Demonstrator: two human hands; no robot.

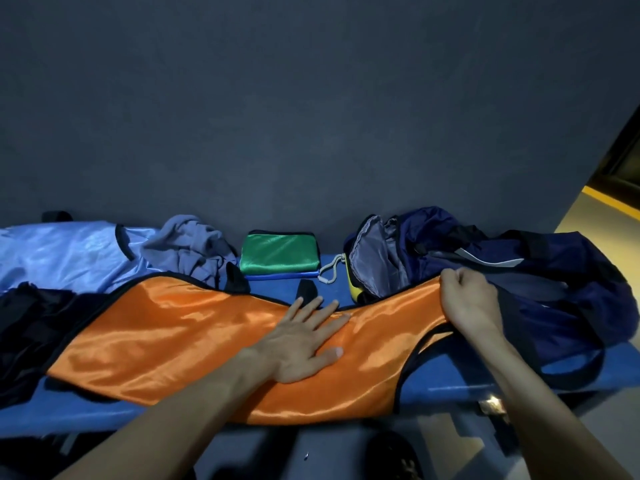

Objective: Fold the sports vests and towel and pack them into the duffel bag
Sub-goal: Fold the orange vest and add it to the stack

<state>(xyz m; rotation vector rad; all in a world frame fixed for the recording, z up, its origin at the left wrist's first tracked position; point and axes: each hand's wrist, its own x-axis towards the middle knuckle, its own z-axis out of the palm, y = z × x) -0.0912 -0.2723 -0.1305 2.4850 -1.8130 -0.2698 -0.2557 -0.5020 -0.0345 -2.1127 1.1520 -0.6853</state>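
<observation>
Surface (450, 386) largely covered by orange vest (180, 341), rear row blocked by pale blue vest (69, 251), grey towel (194, 247), folded green vest (278, 252), duffel bag (519, 271) at right, bare strip left between green vest and orange vest

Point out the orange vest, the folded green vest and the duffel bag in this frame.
orange vest (166, 337): head view, on the shiny front panel left of the flat hand.
folded green vest (278, 254): head view, middle of its top face.
duffel bag (561, 268): head view, on the navy top fabric.
</observation>
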